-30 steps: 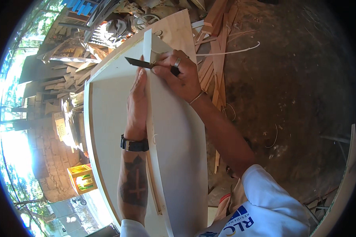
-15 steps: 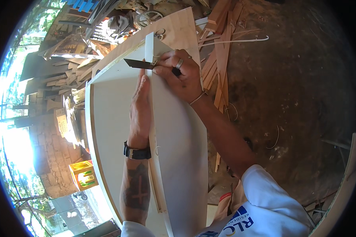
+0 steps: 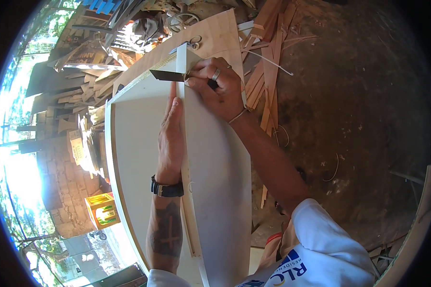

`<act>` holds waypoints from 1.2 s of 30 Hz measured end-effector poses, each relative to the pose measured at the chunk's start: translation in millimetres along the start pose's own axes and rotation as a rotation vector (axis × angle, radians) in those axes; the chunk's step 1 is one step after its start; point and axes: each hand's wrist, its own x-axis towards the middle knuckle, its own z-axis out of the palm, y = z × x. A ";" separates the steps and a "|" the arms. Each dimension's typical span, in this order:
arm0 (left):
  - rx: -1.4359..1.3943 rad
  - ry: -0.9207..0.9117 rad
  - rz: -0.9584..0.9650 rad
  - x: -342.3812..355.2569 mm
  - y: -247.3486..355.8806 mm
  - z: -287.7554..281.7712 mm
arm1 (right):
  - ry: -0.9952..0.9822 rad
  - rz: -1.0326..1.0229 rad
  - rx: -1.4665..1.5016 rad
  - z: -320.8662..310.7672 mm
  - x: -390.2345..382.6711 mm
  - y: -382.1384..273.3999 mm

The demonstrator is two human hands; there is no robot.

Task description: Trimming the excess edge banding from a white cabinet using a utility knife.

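Now | left hand (image 3: pixel 172 136) straight along strip (image 3: pixel 181 58) | right hand (image 3: pixel 221 91) gripping blade (image 3: pixel 166 75)

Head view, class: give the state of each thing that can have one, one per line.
left hand: open, fingers extended beside the white edge
right hand: closed on the knife
knife: blade bare, across the edge
watch: strap fastened
scissors: on plywood, open or shut unclear
wood strips: heaped loosely, some crossing

Dull dark metal is being shown off by the blade (image 3: pixel 165 75), a smooth matt-ish face by the white panel (image 3: pixel 220 186), kinda rough bare wood by the offcuts (image 3: pixel 271 81).
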 end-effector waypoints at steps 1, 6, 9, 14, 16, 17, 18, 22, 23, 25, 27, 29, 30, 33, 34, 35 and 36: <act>-0.005 -0.002 0.002 0.7 0.0 0.3 | -0.003 -0.001 0.000 0.1 0.4 0.8; -0.039 -0.022 0.007 -0.7 2.0 1.8 | 0.003 -0.002 -0.025 2.2 6.5 8.8; -0.014 0.003 -0.003 -1.6 2.4 3.2 | -0.005 0.006 -0.020 3.2 9.6 13.4; -0.044 -0.008 0.029 2.8 1.2 0.2 | -0.019 -0.032 -0.048 -0.8 11.4 12.6; -0.017 -0.007 0.037 4.1 1.1 -1.0 | -0.003 -0.021 -0.093 -2.4 4.9 3.9; 0.010 0.004 0.053 4.5 1.3 -1.2 | -0.009 -0.019 -0.072 -3.7 -0.4 -1.8; 0.049 0.022 0.055 5.0 1.6 -1.4 | -0.024 -0.005 -0.052 -5.9 -7.3 -8.5; -0.111 -0.027 0.001 11.8 6.5 -2.0 | -0.020 0.002 -0.028 -8.4 -15.4 -14.4; -0.103 -0.009 -0.030 14.0 8.0 -1.3 | -0.013 0.002 -0.035 -8.3 -14.7 -13.0; -0.086 0.030 -0.096 16.2 11.8 -0.4 | 0.005 0.014 -0.042 -6.3 -12.1 -9.6; 0.026 0.049 -0.068 15.2 15.3 1.3 | 0.002 0.008 -0.032 -4.6 -8.7 -6.2; 0.081 0.066 -0.046 14.3 17.0 4.8 | 0.002 0.003 -0.040 -4.6 -7.7 -4.6; 0.083 0.074 -0.037 13.2 17.2 6.8 | 0.004 0.003 -0.049 -4.5 -7.6 -3.8; 0.120 0.081 0.007 10.9 19.1 9.4 | 0.017 0.028 -0.059 -2.4 -1.6 2.0; 0.133 0.071 0.036 10.3 19.5 9.5 | 0.022 0.042 -0.060 -2.3 -0.3 3.6; 0.130 0.079 0.020 10.2 20.1 9.0 | 0.012 0.043 -0.049 -2.0 0.8 4.7; 0.118 0.076 0.017 10.2 19.8 8.9 | 0.002 0.044 -0.041 -3.2 1.7 6.1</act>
